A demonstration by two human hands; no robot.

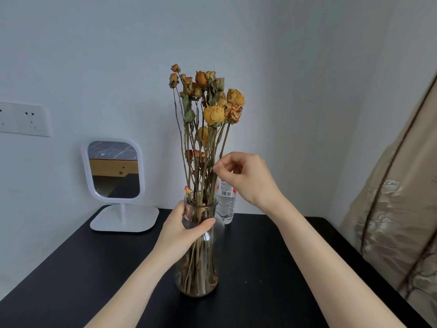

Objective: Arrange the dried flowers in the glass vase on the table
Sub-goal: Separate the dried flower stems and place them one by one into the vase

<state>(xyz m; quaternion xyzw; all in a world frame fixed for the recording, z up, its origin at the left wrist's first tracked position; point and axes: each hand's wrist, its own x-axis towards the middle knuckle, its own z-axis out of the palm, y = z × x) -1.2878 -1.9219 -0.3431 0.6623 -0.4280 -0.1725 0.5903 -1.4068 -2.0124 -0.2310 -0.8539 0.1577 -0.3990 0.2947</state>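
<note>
From the head view, my left hand (183, 229) is wrapped round the neck of the glass vase (199, 275), thumb across the front and fingers behind, so it has a firm hold. The vase stands upright on the black table (272, 268), near its middle, with the dried flowers (212, 110) standing in it as a tall loose bunch. My right hand (246, 176) is raised beside the stems, fingers curled, thumb and forefinger nipped together on one thin stem at the right edge of the bunch, as best I can judge.

I expect the stems to be light, stiff and brittle, and the heads to shed if brushed, so I would take each one low on bare stalk, never at the bloom. The glass looks smooth and top-heavy with that height, so steadying the neck seems right.

The pinch point is small and partly lost against the stems. My left fingers are hidden behind the glass. A water bottle (225, 207) stands behind the vase, mostly covered by my right hand and the vase. A white mirror (114, 169) stands at the back left
</note>
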